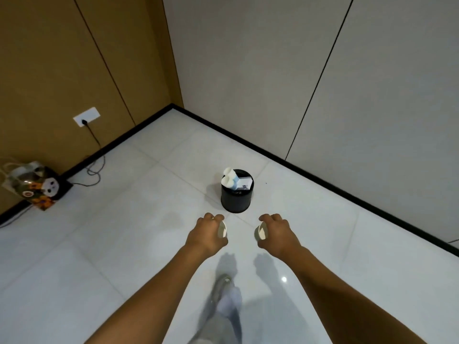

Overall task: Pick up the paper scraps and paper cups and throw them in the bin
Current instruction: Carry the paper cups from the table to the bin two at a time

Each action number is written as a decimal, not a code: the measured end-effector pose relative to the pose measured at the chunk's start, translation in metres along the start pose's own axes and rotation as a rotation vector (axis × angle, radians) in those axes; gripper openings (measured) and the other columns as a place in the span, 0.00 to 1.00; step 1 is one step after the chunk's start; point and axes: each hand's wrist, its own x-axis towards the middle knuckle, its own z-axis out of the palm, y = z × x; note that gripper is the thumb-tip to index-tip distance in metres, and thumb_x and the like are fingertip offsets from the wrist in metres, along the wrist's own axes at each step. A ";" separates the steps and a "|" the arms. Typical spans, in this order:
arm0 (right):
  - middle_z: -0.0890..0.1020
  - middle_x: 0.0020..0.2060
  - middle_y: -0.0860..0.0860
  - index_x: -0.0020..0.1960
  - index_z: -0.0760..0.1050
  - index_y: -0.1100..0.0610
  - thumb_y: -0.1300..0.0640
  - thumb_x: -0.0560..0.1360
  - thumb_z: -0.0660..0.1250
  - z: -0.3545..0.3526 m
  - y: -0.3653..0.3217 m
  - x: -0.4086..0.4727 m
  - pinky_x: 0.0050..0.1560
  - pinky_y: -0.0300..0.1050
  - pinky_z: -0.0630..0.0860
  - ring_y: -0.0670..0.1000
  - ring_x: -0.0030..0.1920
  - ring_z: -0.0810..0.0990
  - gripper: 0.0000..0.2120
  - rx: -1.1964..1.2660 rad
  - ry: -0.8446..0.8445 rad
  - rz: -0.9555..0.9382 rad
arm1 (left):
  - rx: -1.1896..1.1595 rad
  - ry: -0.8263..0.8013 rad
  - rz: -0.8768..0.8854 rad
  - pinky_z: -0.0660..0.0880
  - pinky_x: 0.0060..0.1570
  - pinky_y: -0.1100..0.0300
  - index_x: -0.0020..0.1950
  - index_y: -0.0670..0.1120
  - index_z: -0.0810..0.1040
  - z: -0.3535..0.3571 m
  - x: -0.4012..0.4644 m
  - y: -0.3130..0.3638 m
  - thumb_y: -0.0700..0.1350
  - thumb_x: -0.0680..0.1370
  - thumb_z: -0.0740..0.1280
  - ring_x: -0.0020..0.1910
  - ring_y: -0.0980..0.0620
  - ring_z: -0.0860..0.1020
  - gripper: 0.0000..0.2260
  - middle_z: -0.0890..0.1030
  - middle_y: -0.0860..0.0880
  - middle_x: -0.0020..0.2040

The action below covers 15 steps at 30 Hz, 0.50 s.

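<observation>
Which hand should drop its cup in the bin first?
Probably the right hand. Both hands hold a cup just short of the bin, but stacked cups already fill the bin's left side, nearest the left hand. The right side looks more open.

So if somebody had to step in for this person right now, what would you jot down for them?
Left hand: grip shut on a paper cup.
Right hand: grip shut on another paper cup.
Black bin stands on the floor just ahead, already holding white cups and paper scraps.
Left to do: drop both held cups in the bin. No other litter shows on the floor.
</observation>
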 end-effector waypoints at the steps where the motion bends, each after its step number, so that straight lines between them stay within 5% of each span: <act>1: 0.67 0.65 0.53 0.71 0.64 0.52 0.56 0.71 0.71 -0.006 -0.002 0.018 0.58 0.49 0.74 0.56 0.65 0.66 0.31 -0.001 -0.005 -0.003 | -0.002 -0.004 -0.010 0.73 0.58 0.52 0.71 0.50 0.65 -0.007 0.019 -0.001 0.49 0.73 0.68 0.64 0.45 0.68 0.27 0.68 0.46 0.65; 15: 0.69 0.64 0.55 0.70 0.65 0.54 0.57 0.70 0.71 -0.105 -0.008 0.252 0.59 0.49 0.74 0.57 0.63 0.67 0.30 -0.073 -0.142 -0.076 | -0.106 0.002 -0.151 0.72 0.58 0.54 0.70 0.47 0.66 -0.065 0.231 0.026 0.50 0.74 0.68 0.61 0.43 0.70 0.26 0.70 0.43 0.62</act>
